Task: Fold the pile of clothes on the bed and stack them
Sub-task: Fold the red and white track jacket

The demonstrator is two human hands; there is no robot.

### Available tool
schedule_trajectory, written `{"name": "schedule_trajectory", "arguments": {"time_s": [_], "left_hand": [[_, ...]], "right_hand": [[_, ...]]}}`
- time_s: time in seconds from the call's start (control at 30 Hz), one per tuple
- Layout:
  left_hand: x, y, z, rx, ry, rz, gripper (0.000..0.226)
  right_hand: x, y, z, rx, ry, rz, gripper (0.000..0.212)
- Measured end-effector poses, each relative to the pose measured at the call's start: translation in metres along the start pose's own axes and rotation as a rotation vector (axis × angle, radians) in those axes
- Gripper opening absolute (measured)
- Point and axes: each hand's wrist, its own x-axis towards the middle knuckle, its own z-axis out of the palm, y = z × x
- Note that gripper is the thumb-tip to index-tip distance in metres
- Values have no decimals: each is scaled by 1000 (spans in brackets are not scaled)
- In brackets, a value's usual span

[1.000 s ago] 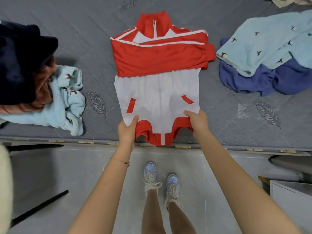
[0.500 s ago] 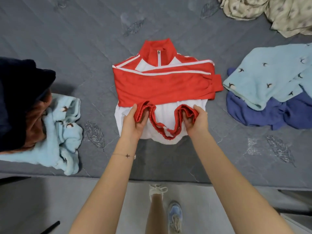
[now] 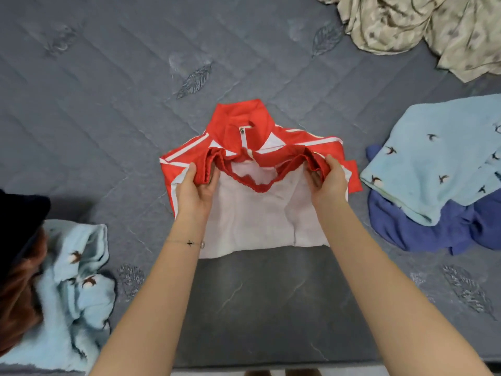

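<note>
Grey quilted bed (image 3: 108, 109) bears the red-and-white jacket (image 3: 260, 213), its hem gripped by left hand (image 3: 196, 187) and right hand (image 3: 329, 183).

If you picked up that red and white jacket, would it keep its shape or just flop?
The jacket would probably flop: its hem sags in a curve between the left hand and right hand. Likely light, since finger pinches alone lift it. Its sheen hints it could slide.

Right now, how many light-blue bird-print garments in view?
2. The left light-blue garment lies crumpled at the lower left, against a dark and brown pile; the right light-blue garment drapes over a dark blue garment. More may be hidden in the piles.
</note>
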Motion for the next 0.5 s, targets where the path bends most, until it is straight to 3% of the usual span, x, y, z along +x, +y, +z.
{"name": "schedule_trajectory", "arguments": {"time_s": [0.17,0.27,0.3,0.37,0.5], "left_hand": [[51,18,21,8,-27,90,21],[74,23,28,83,-62,130,16],[79,21,27,207,-62,144,18],[84,11,21,648,-42,246,45],[81,-34,6,1512,-270,700,49]], "right_hand": [[41,-16,37,-168,-140,-33,7],[60,-20,55,-221,-291,-26,24],[64,-18,59,-255,-318,-48,25],[75,-8,61,-414,-327,-171,23],[101,13,40,-1108,-239,-489,64]]}}
